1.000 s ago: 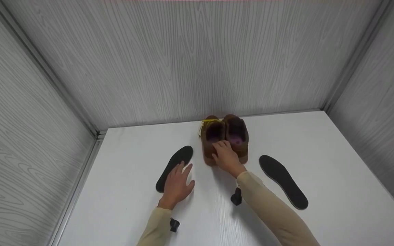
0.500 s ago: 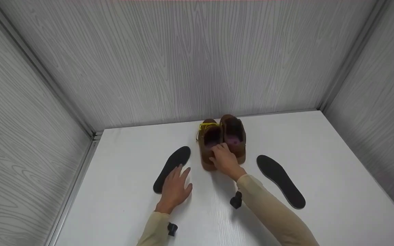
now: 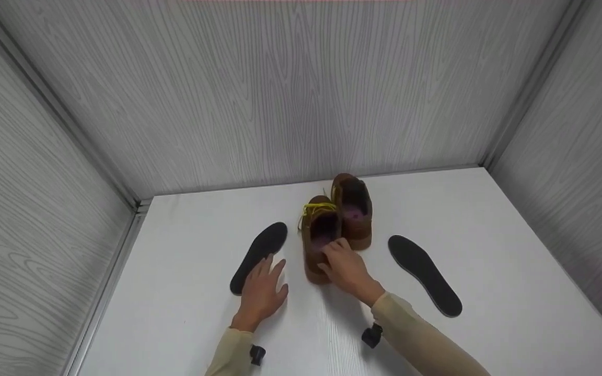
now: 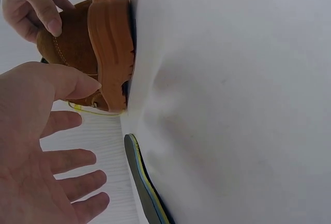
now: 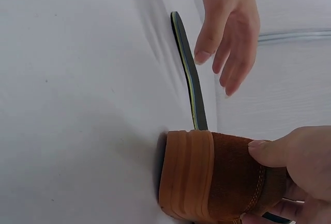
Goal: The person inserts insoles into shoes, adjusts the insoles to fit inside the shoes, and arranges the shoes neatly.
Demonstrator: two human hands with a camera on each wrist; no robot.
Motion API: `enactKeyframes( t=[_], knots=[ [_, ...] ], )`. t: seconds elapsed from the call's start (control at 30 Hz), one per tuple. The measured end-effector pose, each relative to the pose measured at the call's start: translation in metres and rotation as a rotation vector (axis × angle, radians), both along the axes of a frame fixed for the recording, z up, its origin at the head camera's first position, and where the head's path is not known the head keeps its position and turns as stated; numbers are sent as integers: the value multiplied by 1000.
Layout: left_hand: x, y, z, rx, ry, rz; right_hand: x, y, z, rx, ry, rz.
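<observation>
A brown shoe (image 3: 311, 258) with yellow laces stands on the white table, toe pointing away, its sole in shadow at the tabletop. My right hand (image 3: 350, 271) grips it at the back, thumb outside the heel and fingers inside the opening; the right wrist view shows the thumb (image 5: 269, 150) on the stitched leather. The matching shoe (image 3: 357, 232) stands just behind and to the right. Fingers spread, my left hand (image 3: 262, 295) hovers beside the shoe and holds nothing. Beyond its fingertips lies a dark insole (image 3: 263, 245), its near part overlapped by the hand in the head view.
A second dark insole (image 3: 426, 274) lies at the right on the table (image 3: 505, 250). Grey wood-grain panels wall in the back (image 3: 290, 94) and both sides. Small black cameras (image 3: 372, 335) sit at the wrists.
My right hand has drawn the left shoe back toward me, away from the other shoe, which has stayed about in place. The left hand has shifted slightly nearer, still spread.
</observation>
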State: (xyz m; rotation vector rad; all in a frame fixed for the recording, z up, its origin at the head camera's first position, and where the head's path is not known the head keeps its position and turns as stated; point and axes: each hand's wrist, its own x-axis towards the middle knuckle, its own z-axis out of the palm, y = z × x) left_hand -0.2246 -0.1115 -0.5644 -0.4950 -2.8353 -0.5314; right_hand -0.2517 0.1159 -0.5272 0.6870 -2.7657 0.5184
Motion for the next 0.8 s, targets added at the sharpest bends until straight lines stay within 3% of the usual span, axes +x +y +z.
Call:
enactKeyframes(
  t=[0.53, 0.7, 0.8],
  knots=[
    [6, -3, -2, -11, 1, -18, 60, 3, 0, 5, 21, 78],
    [7, -4, -2, 0, -22, -23, 69, 3, -2, 19, 19, 81],
    [6, -4, -2, 11, -38, -20, 71, 6, -3, -39, 21, 80]
  ],
)
